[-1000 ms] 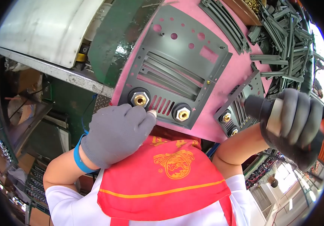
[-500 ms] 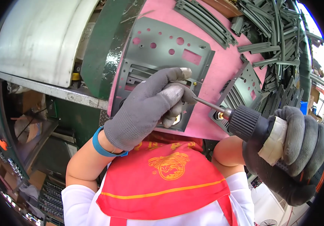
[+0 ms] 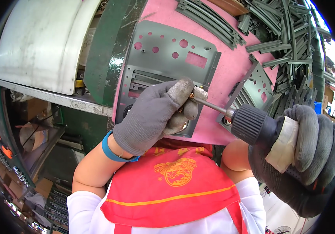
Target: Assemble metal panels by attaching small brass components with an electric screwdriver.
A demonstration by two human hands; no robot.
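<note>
My right hand (image 3: 311,156), in a grey glove, is wrapped round a black power screwdriver (image 3: 253,124) with pale tape round its body. Its long steel bit points left to the fingertips of my left hand (image 3: 159,109). That gloved hand is closed in a pinch on a small brass-coloured screw (image 3: 191,95) at the bit's tip. Both are above a dark grey metal panel (image 3: 159,46) with round holes, a rectangular cutout and slots. My left hand hides the panel's lower middle. A small brass-coloured fastener shows on the panel's right side, just beyond my fingertips.
The panel lies on a pink work surface (image 3: 218,121). A second slotted grey panel (image 3: 253,82) is at the right. Long grey metal strips (image 3: 210,23) lie at the back, and a heap of grey brackets (image 3: 288,35) fills the far right. A white sheet (image 3: 38,46) rests at the left.
My left fingers have turned and closed at the bit's tip, where the brass-coloured screw now shows. The screwdriver has shifted slightly left.
</note>
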